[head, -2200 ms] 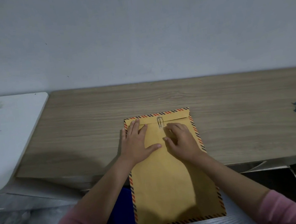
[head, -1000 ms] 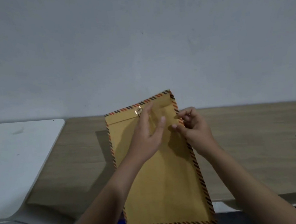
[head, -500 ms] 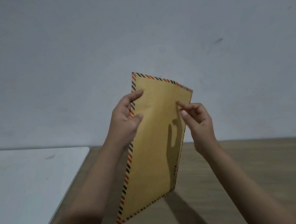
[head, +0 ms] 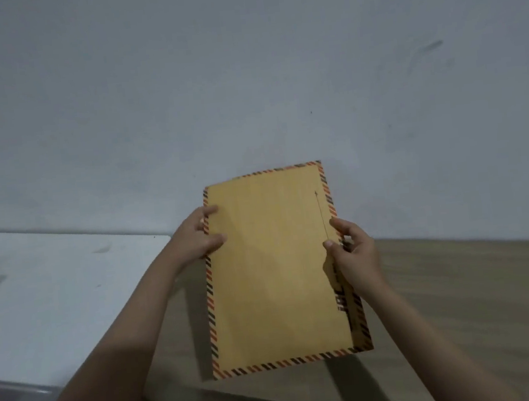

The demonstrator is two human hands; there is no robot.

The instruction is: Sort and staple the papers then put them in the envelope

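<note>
We hold the envelope [head: 276, 264] upright above the desk [head: 462, 293], a light, thin, flexible item best gripped at its striped side edges, with the left hand [head: 195, 240] pinching the left edge and the right hand [head: 354, 256] pinching the right.

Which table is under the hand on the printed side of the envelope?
The wooden table, brown and grained, lies under the right hand, which pinches the envelope by its printed edge. The white table lies left of it.
</note>
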